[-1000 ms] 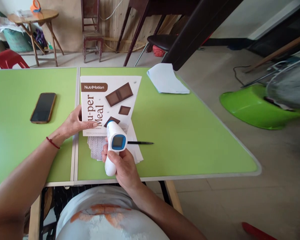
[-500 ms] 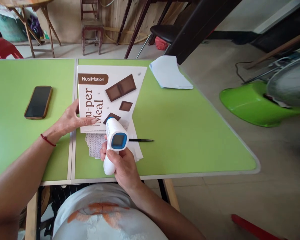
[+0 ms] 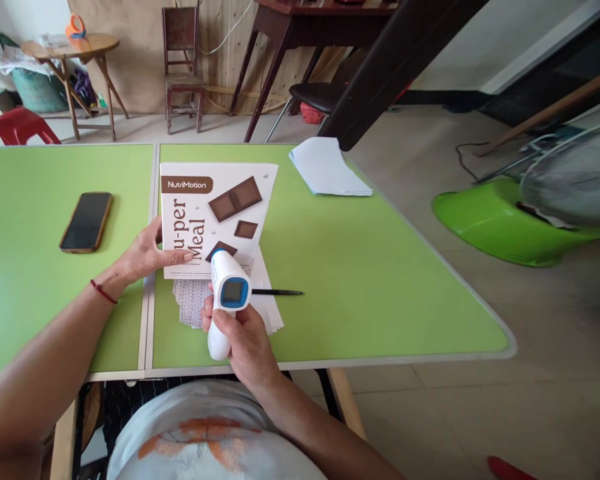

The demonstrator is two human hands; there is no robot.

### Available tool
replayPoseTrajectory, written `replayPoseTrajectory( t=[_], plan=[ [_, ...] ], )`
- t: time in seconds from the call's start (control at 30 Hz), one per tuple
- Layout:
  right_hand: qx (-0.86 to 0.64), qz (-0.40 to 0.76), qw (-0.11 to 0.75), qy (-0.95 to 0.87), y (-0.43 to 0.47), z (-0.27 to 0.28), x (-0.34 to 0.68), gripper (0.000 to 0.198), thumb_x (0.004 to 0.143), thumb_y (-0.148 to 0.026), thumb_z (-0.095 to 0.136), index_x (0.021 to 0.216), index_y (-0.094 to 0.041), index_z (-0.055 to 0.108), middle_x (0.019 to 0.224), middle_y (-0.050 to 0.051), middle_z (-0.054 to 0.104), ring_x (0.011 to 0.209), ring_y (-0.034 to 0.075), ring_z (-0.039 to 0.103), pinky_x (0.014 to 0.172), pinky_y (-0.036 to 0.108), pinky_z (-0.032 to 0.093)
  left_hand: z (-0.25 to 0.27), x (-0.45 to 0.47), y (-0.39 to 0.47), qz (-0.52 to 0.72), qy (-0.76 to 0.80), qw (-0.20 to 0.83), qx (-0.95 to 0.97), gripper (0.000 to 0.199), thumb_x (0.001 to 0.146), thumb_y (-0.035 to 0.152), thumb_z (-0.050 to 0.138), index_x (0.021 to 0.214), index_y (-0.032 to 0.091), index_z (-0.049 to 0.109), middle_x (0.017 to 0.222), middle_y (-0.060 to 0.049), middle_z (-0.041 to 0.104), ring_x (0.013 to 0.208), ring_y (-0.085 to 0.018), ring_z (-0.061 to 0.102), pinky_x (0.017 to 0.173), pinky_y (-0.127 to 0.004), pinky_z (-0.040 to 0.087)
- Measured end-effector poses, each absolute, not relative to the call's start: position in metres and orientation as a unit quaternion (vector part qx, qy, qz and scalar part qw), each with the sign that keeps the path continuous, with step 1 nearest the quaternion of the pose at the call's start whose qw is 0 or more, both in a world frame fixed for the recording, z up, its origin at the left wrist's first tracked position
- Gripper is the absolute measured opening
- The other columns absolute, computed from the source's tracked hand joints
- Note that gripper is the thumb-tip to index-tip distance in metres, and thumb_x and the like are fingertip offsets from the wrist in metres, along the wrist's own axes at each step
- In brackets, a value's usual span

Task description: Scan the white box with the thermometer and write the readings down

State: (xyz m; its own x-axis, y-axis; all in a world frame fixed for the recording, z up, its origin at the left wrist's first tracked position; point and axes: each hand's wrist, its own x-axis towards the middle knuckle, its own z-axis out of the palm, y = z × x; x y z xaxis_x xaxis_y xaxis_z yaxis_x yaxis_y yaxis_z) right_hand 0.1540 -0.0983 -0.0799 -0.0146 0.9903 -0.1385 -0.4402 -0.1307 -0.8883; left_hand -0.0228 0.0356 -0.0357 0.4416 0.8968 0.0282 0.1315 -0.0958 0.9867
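Infrared thermometer (image 3: 225, 269): white, handheld; was above the worktop (image 3: 380, 267) near its front edge, gripped in the right hand (image 3: 249, 341); blue-tipped nose pointed away from the person, overlapping the box's lower right in view; contact with box could not be told.
Display (image 3: 235, 293): grey, blue surround, faced the person; no reading legible.
Right hand: wrapped round the thermometer handle, thumb on the near side.
NutriMotion box (image 3: 217, 230): white front, brown logo band, chocolate-bar pictures, lettering "u-per Meal" running sideways; stood tilted at the left hand (image 3: 147, 253).
Left hand: clasped the box's left edge, thumb flat across the front, other fingers mostly hidden behind.
Red bracelet (image 3: 103, 293): on left wrist.
Handwritten sheets (image 3: 191, 303): stuck out below the box, partly covered.
Pen (image 3: 283, 292): black, lay just right of the thermometer in view, one end hidden.
Smartphone (image 3: 87, 222): brown case, dark screen up, on worktop left of the left hand.
White papers (image 3: 330, 168): loose stack, far edge of worktop.
Worktop: green, pale rim, metal seam left of the box.
Background: round wooden table (image 3: 70, 47), red plastic chair (image 3: 23, 127), wooden chair (image 3: 184, 80).
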Motion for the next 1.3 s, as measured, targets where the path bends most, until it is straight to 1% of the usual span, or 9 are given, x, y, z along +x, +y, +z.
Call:
replayPoseTrajectory(
  t=[0.2,0.53,0.77,0.83,0.9,1.0,1.1,1.2,1.3],
  plan=[
    [-0.399,0.629,0.571,-0.345,-0.098,-0.079,0.155,0.033,0.077,-0.049,0.077,0.089,-0.023,0.062,0.073,-0.002,0.057,0.065,0.015,0.048,0.064,0.032,0.041,-0.035,-0.023,0.035,0.349,0.390,0.552,0.649,0.064,0.065,0.044,0.093,0.111,0.015,0.060,0.106,-0.011,0.073,0.093,-0.026,0.069,0.078,-0.037,0.056],
    [-0.400,0.629,0.566,-0.353,-0.098,-0.082,0.155,0.033,0.078,-0.052,0.075,0.085,-0.023,0.060,0.073,-0.001,0.058,0.064,0.015,0.049,0.062,0.031,0.042,-0.034,-0.020,0.035,0.354,0.399,0.565,0.630,0.068,0.061,0.044,0.094,0.113,0.016,0.060,0.108,-0.011,0.073,0.099,-0.030,0.069,0.088,-0.045,0.056],
    [-0.374,0.610,0.575,-0.398,-0.102,-0.067,0.172,0.034,0.083,-0.056,0.072,0.083,-0.024,0.062,0.074,0.000,0.059,0.066,0.017,0.053,0.065,0.034,0.047,-0.032,-0.018,0.031,0.404,0.385,0.555,0.618,0.059,0.067,0.042,0.092,0.112,0.018,0.063,0.112,-0.010,0.073,0.103,-0.031,0.069,0.092,-0.046,0.056],
    [-0.380,0.561,0.591,-0.438,-0.099,-0.056,0.194,0.034,0.082,-0.058,0.072,0.087,-0.025,0.065,0.079,0.002,0.063,0.072,0.019,0.057,0.067,0.036,0.050,-0.032,-0.019,0.034,0.434,0.366,0.554,0.609,0.058,0.069,0.042,0.091,0.113,0.019,0.063,0.115,-0.010,0.073,0.107,-0.032,0.069,0.092,-0.045,0.057],
    [-0.417,0.482,0.587,-0.499,-0.089,-0.045,0.223,0.035,0.083,-0.059,0.072,0.094,-0.025,0.069,0.089,0.006,0.068,0.080,0.023,0.062,0.070,0.039,0.053,-0.033,-0.021,0.039,0.466,0.344,0.551,0.601,0.059,0.070,0.043,0.091,0.115,0.019,0.062,0.122,-0.011,0.071,0.112,-0.032,0.068,0.094,-0.044,0.057],
    [-0.491,0.366,0.477,-0.630,-0.056,-0.039,0.270,0.035,0.083,-0.055,0.074,0.098,-0.024,0.072,0.091,0.007,0.070,0.085,0.026,0.065,0.075,0.042,0.056,-0.036,-0.025,0.046,0.511,0.334,0.512,0.604,0.062,0.071,0.042,0.091,0.120,0.021,0.059,0.128,-0.010,0.068,0.118,-0.031,0.066,0.100,-0.044,0.055],
    [-0.534,0.228,0.374,-0.724,-0.014,-0.051,0.302,0.050,0.083,-0.051,0.074,0.123,-0.023,0.068,0.113,0.012,0.071,0.100,0.030,0.066,0.084,0.049,0.055,-0.040,-0.030,0.050,0.521,0.365,0.445,0.631,0.068,0.070,0.041,0.092,0.123,0.021,0.055,0.125,-0.011,0.068,0.118,-0.031,0.064,0.103,-0.047,0.052],
    [-0.565,0.103,0.295,-0.764,0.020,-0.073,0.314,0.045,0.085,-0.041,0.072,0.123,-0.018,0.068,0.105,0.015,0.072,0.096,0.033,0.067,0.087,0.055,0.053,-0.045,-0.031,0.051,0.500,0.395,0.404,0.657,0.075,0.066,0.044,0.093,0.126,0.020,0.054,0.123,-0.012,0.066,0.119,-0.034,0.062,0.102,-0.051,0.052],
    [-0.578,0.073,0.280,-0.763,0.034,-0.091,0.316,0.037,0.084,-0.035,0.071,0.117,-0.018,0.072,0.097,0.013,0.073,0.091,0.032,0.067,0.088,0.055,0.052,-0.051,-0.030,0.051,0.490,0.382,0.382,0.684,0.082,0.069,0.044,0.092,0.135,0.022,0.050,0.130,-0.013,0.062,0.124,-0.034,0.059,0.103,-0.050,0.051]
  ],
)
